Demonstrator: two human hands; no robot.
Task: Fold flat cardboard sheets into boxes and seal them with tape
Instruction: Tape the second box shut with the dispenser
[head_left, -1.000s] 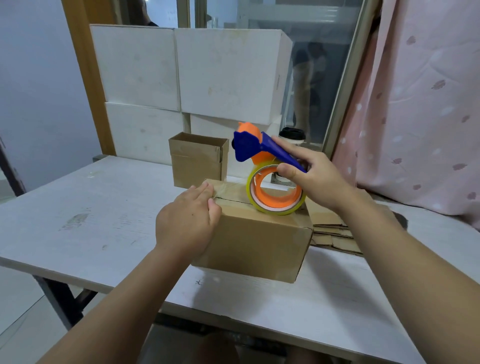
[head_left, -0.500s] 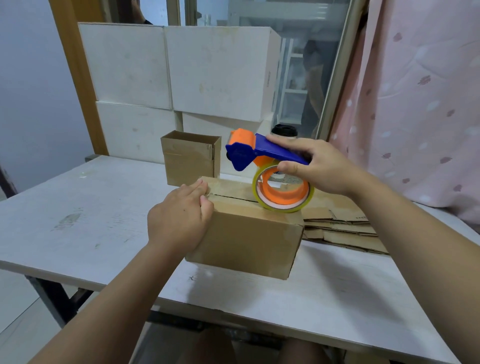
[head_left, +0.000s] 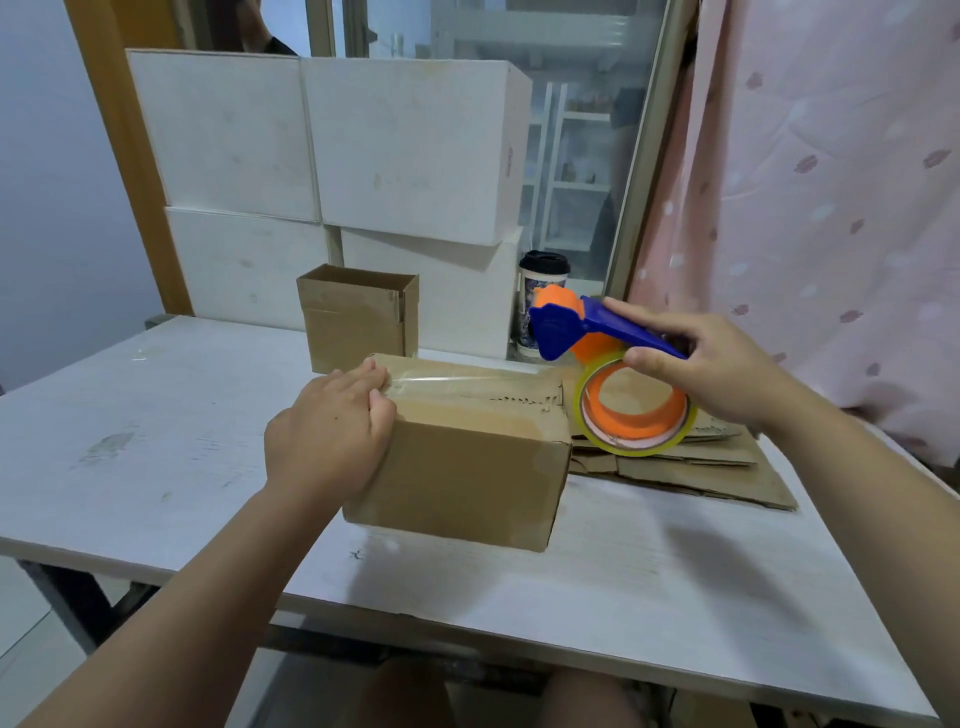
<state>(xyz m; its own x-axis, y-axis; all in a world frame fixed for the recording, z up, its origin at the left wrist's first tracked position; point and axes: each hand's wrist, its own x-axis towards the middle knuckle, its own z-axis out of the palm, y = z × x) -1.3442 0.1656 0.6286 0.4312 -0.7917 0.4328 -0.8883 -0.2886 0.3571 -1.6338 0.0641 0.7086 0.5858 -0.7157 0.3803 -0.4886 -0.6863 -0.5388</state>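
A brown cardboard box (head_left: 467, 467) lies on the white table (head_left: 156, 441), flaps closed on top. A strip of clear tape (head_left: 457, 382) runs along its top seam. My left hand (head_left: 332, 436) presses on the box's left end, fingers over the top edge where the tape begins. My right hand (head_left: 717, 369) grips the blue handle of a tape dispenser (head_left: 613, 374) with an orange core and a clear tape roll. The roll sits just past the box's right end, above a stack of flat cardboard sheets (head_left: 691, 467).
A small open cardboard box (head_left: 358, 322) stands behind the taped one. Large white boxes (head_left: 332, 156) are stacked against the back. A dark-lidded cup (head_left: 540, 291) stands by the window. A pink curtain (head_left: 831, 208) hangs on the right.
My right hand has pulled the dispenser rightward along the box top and past its right edge, leaving tape along the seam. My left hand stayed on the left end.
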